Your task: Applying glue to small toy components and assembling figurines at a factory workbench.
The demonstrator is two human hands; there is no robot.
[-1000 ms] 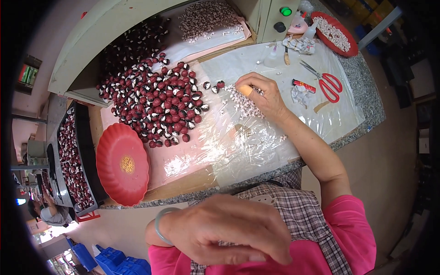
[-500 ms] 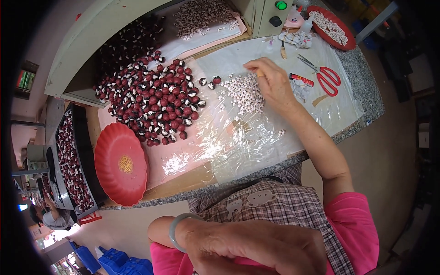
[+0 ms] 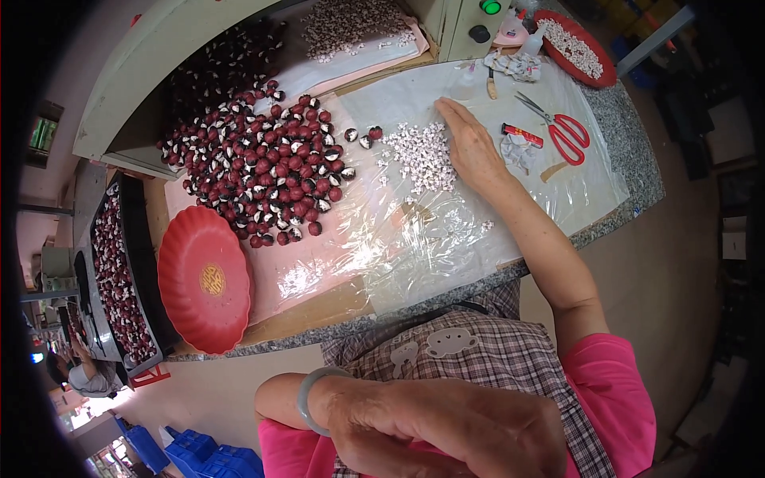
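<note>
On the plastic-covered table, my right hand (image 3: 476,155) rests on its edge along the right side of a heap of small white pieces (image 3: 421,157). Its fingers are stretched out, side by side, with nothing visible in them. My left hand (image 3: 450,422), with a pale bangle (image 3: 306,405) at the wrist, is raised close in front at the lower edge. Its fingers are curled, but the tips and anything between them are hidden. Just left of the white heap lie a few dark red, black and white balls (image 3: 366,142), beside a large pile of such balls (image 3: 279,171).
A red scalloped bowl (image 3: 205,319) stands at the table's left front. Red-handled scissors (image 3: 567,139), a red tube (image 3: 522,135) and crumpled paper (image 3: 514,65) lie right. A red dish (image 3: 606,78) holds white pieces. A black tray (image 3: 147,279) of balls stands left; a co-worker (image 3: 92,374) is beyond.
My right hand's fingers have straightened from a bent pose and now lie along the white heap's right side. The left hand stays raised. The whole view has shifted slightly.
</note>
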